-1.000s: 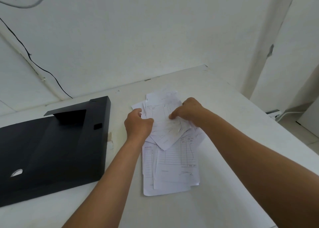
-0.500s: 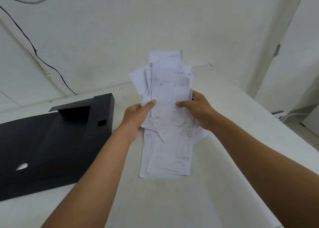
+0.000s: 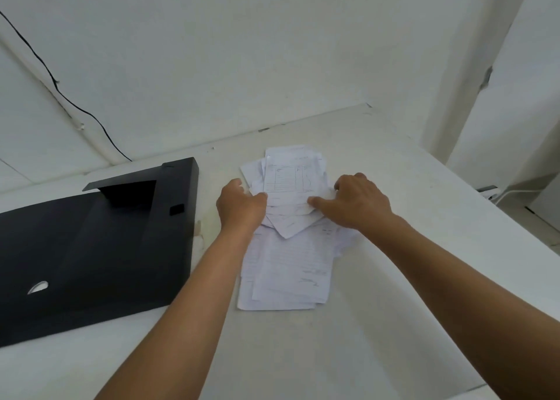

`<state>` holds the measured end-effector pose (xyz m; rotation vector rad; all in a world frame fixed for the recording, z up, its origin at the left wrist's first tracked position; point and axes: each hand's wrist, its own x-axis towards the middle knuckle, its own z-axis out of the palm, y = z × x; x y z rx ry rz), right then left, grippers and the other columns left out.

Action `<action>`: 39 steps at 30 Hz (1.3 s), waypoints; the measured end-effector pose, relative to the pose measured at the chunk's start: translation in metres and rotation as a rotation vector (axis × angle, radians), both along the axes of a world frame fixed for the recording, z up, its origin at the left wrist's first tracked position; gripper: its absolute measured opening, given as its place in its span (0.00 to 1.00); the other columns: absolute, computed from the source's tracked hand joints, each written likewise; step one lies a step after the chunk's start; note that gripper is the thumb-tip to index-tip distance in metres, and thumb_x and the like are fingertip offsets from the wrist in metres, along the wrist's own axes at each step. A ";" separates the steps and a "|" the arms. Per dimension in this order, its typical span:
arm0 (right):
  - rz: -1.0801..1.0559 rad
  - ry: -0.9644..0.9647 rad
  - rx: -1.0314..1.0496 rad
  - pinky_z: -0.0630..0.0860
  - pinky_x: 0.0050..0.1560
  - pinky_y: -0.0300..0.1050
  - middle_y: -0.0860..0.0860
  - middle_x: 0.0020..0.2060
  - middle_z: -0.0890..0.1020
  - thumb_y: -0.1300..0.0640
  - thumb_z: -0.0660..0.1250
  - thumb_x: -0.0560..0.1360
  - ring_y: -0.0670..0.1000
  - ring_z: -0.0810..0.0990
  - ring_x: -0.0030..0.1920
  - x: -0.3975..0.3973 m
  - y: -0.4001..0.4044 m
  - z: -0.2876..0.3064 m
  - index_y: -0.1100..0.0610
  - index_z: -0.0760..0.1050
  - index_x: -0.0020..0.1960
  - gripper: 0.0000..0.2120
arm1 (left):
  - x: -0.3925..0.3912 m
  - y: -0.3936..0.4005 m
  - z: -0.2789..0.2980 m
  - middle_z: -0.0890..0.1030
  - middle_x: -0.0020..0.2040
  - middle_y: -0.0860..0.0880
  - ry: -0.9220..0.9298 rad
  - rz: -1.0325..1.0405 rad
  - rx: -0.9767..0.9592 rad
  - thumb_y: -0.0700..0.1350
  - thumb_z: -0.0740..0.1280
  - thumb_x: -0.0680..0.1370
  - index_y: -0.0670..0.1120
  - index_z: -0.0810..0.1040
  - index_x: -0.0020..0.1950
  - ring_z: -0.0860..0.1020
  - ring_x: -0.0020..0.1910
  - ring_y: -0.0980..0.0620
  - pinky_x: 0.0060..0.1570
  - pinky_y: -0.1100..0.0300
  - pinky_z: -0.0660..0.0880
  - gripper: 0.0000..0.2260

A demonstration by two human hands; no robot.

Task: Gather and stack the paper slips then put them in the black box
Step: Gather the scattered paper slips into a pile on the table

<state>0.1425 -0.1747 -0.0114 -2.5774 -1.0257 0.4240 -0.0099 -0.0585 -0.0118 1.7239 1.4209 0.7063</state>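
Squaring the paper slips [image 3: 288, 242] beside the black box [image 3: 91, 248], I keep left hand [image 3: 241, 207] and right hand [image 3: 359, 204] fingers gripping opposite edges, pressing inward evenly against the surface [image 3: 394, 324].

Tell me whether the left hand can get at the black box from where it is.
Probably yes. The left hand rests on the loose white paper slips, and the flat black box lies just to its left with only bare white table between.
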 end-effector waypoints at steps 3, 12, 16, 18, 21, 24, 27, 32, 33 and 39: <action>-0.039 -0.071 -0.016 0.74 0.60 0.57 0.54 0.59 0.76 0.25 0.62 0.71 0.59 0.76 0.60 -0.003 -0.022 0.002 0.56 0.75 0.62 0.37 | -0.017 -0.015 0.003 0.71 0.47 0.55 0.167 -0.084 0.096 0.48 0.72 0.77 0.44 0.77 0.53 0.74 0.50 0.49 0.41 0.62 0.67 0.11; 0.059 -0.029 0.062 0.73 0.57 0.52 0.56 0.62 0.74 0.30 0.64 0.74 0.59 0.75 0.62 -0.043 -0.047 0.005 0.57 0.72 0.67 0.35 | -0.040 -0.054 0.004 0.79 0.42 0.52 0.262 -0.223 0.115 0.52 0.76 0.73 0.44 0.78 0.49 0.76 0.41 0.53 0.30 0.65 0.65 0.14; -0.031 -0.184 -0.040 0.72 0.59 0.57 0.56 0.62 0.73 0.27 0.61 0.73 0.59 0.73 0.62 -0.033 -0.066 0.009 0.58 0.74 0.63 0.37 | -0.054 -0.061 0.009 0.74 0.36 0.52 0.222 -0.186 0.003 0.55 0.77 0.72 0.49 0.70 0.38 0.71 0.34 0.56 0.33 0.61 0.67 0.17; -0.012 -0.192 -0.073 0.71 0.60 0.57 0.56 0.63 0.72 0.27 0.60 0.73 0.59 0.71 0.64 -0.040 -0.072 0.005 0.57 0.74 0.64 0.36 | -0.055 -0.067 0.009 0.81 0.40 0.47 0.154 -0.192 -0.069 0.53 0.78 0.71 0.48 0.73 0.37 0.78 0.37 0.51 0.39 0.58 0.74 0.16; 0.055 -0.165 -0.030 0.71 0.61 0.55 0.56 0.63 0.72 0.31 0.61 0.75 0.59 0.71 0.64 -0.060 -0.068 0.000 0.58 0.72 0.66 0.34 | -0.047 -0.074 0.007 0.82 0.44 0.49 0.021 -0.146 -0.173 0.48 0.80 0.69 0.53 0.70 0.38 0.84 0.47 0.45 0.54 0.49 0.81 0.17; -0.001 0.095 0.115 0.73 0.55 0.50 0.54 0.59 0.75 0.38 0.69 0.75 0.57 0.75 0.59 -0.064 -0.064 0.006 0.57 0.71 0.64 0.28 | -0.043 -0.078 0.002 0.82 0.46 0.49 -0.055 -0.096 -0.204 0.46 0.81 0.65 0.48 0.77 0.49 0.85 0.48 0.44 0.54 0.46 0.82 0.18; -0.146 0.488 0.334 0.80 0.54 0.53 0.55 0.53 0.81 0.53 0.74 0.74 0.56 0.81 0.53 -0.054 -0.063 0.010 0.58 0.75 0.57 0.15 | -0.044 -0.078 -0.002 0.84 0.48 0.48 -0.090 -0.060 -0.248 0.46 0.80 0.67 0.41 0.70 0.74 0.85 0.48 0.46 0.57 0.48 0.81 0.38; -0.282 0.742 0.456 0.75 0.40 0.43 0.59 0.48 0.83 0.64 0.70 0.76 0.53 0.80 0.41 -0.049 -0.073 0.006 0.63 0.80 0.51 0.05 | -0.044 -0.090 0.002 0.86 0.42 0.39 0.039 -0.115 -0.087 0.54 0.75 0.72 0.37 0.84 0.49 0.85 0.41 0.42 0.44 0.56 0.80 0.19; -0.320 0.800 0.484 0.74 0.41 0.44 0.59 0.48 0.81 0.64 0.70 0.76 0.54 0.79 0.41 -0.049 -0.077 0.005 0.62 0.79 0.52 0.05 | -0.044 -0.093 0.002 0.86 0.41 0.38 -0.003 -0.108 -0.128 0.54 0.75 0.72 0.35 0.84 0.46 0.84 0.37 0.42 0.42 0.54 0.82 0.20; -0.298 0.968 0.423 0.75 0.30 0.41 0.56 0.44 0.78 0.64 0.69 0.76 0.52 0.77 0.38 -0.051 -0.104 0.020 0.64 0.77 0.61 0.14 | -0.041 -0.095 0.014 0.83 0.43 0.42 -0.342 -0.021 -0.585 0.44 0.76 0.75 0.39 0.80 0.59 0.81 0.35 0.48 0.23 0.60 0.79 0.15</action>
